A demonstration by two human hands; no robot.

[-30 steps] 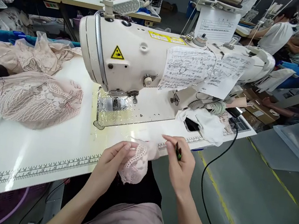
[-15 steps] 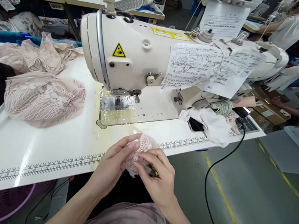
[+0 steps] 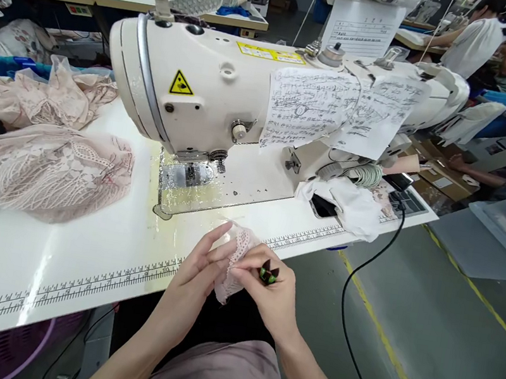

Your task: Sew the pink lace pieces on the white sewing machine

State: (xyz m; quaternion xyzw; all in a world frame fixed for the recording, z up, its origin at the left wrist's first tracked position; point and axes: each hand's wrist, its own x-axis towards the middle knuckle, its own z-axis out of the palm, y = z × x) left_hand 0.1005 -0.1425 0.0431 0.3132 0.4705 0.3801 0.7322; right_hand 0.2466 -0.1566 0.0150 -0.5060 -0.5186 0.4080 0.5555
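Observation:
Both hands meet at the front edge of the white table (image 3: 78, 264), just in front of the sewing machine (image 3: 211, 87). My left hand (image 3: 195, 276) pinches a small piece of pink lace (image 3: 236, 254) from the left. My right hand (image 3: 272, 295) grips the same lace from the right and also holds a small green and black tool (image 3: 268, 274) between its fingers. The lace hangs partly below the table edge. The needle plate (image 3: 188, 176) lies a short way behind the hands.
Piles of pink lace (image 3: 57, 168) lie on the table's left side, more lace (image 3: 32, 97) behind them. A phone (image 3: 324, 208) and white cloth (image 3: 351, 206) sit right of the machine. A black cable (image 3: 363, 284) hangs off the table. Other people sit at the back right.
My right hand came in from the right with the tool and closed on the lace held by my left hand. The lace is now bunched between both hands.

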